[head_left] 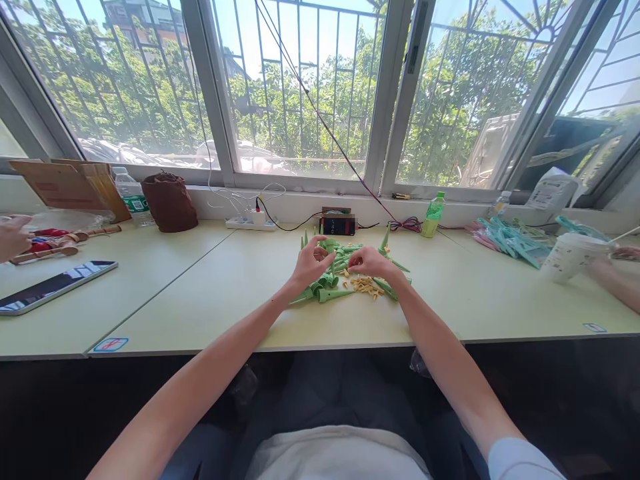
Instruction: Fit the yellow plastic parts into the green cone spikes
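A heap of green cone-shaped plastic pieces [334, 283] lies on the pale table [240, 293] in front of me, with a small scatter of yellow bits [365, 285] beside it. My left hand [311, 261] hovers over the left of the heap, thumb and forefinger pinched on a small piece I cannot make out. My right hand [371, 261] is over the yellow bits, fingers curled together, what they hold is hidden.
A phone [54, 285] lies at the left, near another person's hand [13, 235]. A brown pouch [170, 202], power strip [251, 220], dark box [339, 224] and green bottle [433, 215] line the sill. At the right, another person's arm [620, 280] holds a paper cup [570, 257].
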The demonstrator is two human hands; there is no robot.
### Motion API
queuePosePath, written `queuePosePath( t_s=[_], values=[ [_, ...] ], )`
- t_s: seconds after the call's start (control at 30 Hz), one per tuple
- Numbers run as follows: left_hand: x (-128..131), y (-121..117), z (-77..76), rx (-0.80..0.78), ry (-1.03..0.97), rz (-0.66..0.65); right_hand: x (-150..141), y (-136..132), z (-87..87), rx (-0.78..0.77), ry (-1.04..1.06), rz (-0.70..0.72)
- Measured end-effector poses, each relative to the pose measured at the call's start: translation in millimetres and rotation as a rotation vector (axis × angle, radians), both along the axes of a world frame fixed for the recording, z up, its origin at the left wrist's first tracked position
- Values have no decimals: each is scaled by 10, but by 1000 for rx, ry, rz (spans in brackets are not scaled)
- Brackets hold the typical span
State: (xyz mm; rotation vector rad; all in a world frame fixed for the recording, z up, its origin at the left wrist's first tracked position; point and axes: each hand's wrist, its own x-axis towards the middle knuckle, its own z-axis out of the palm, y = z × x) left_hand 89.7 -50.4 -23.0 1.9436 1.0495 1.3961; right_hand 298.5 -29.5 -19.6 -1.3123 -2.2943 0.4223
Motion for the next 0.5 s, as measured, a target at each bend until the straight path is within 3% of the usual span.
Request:
queuePosePath(
  t_s=[0.2, 0.5],
  values=[
    [-2, 2, -9, 10, 5, -5, 49, -91, 90, -142, -35, 46],
    [6, -14, -5, 12, 1, -12, 155, -29, 92, -227, -83, 117]
  ],
)
